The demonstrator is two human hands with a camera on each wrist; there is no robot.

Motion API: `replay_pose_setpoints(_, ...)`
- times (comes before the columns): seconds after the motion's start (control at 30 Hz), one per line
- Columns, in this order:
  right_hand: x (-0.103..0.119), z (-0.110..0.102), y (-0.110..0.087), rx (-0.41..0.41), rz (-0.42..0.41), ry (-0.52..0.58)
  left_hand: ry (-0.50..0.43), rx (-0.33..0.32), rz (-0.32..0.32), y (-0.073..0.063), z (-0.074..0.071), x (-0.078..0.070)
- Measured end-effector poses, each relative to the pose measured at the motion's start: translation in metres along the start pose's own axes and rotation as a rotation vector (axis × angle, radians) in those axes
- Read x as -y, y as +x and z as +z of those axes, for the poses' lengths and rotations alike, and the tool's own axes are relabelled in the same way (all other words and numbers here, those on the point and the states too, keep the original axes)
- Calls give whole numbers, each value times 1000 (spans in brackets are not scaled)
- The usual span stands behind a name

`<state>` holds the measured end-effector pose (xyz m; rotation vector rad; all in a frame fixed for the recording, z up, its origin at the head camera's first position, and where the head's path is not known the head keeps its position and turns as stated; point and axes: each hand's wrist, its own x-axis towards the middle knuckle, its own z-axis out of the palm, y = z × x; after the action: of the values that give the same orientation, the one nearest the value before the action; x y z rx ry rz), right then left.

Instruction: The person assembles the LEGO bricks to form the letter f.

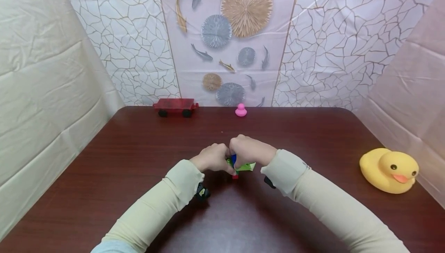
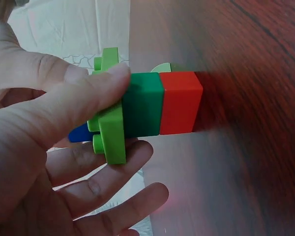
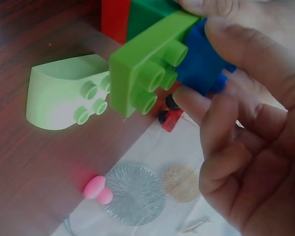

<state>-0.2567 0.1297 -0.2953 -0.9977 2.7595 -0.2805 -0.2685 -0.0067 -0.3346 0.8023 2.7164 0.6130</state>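
Both hands meet over the middle of the table around a small stack of toy building bricks. My left hand (image 1: 213, 157) grips the stack, its thumb across the lime green plate (image 2: 114, 140). Under the plate sit a dark green brick (image 2: 143, 105) and a red brick (image 2: 181, 103) at the bottom. My right hand (image 1: 253, 150) pinches a blue brick (image 3: 199, 61) on the plate's studded side; whether it is fully pressed down I cannot tell. A pale green curved block (image 3: 64, 96) with studs lies on the table close by.
At the table's far edge stand a red toy wagon (image 1: 175, 105) with black wheels and a small pink duck (image 1: 241, 110). A large yellow duck (image 1: 386, 171) sits at the right edge. Patterned cloth (image 1: 135, 36) hangs behind the table (image 1: 121, 175).
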Motion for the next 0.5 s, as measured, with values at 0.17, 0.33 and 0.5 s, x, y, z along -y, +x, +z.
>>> replay_pose_setpoints(0.17, -2, -1, 3, 11, 19, 34, -16, -20, 33, 0, -2, 3)
replay_pose_setpoints(0.33, -3, -1, 5, 26, 58, 43, -19, -16, 41, 1, -3, 3)
replay_pose_setpoints(0.5, -2, 0, 6, 26, 106, 20, 25, -7, 24, 2, -5, 1)
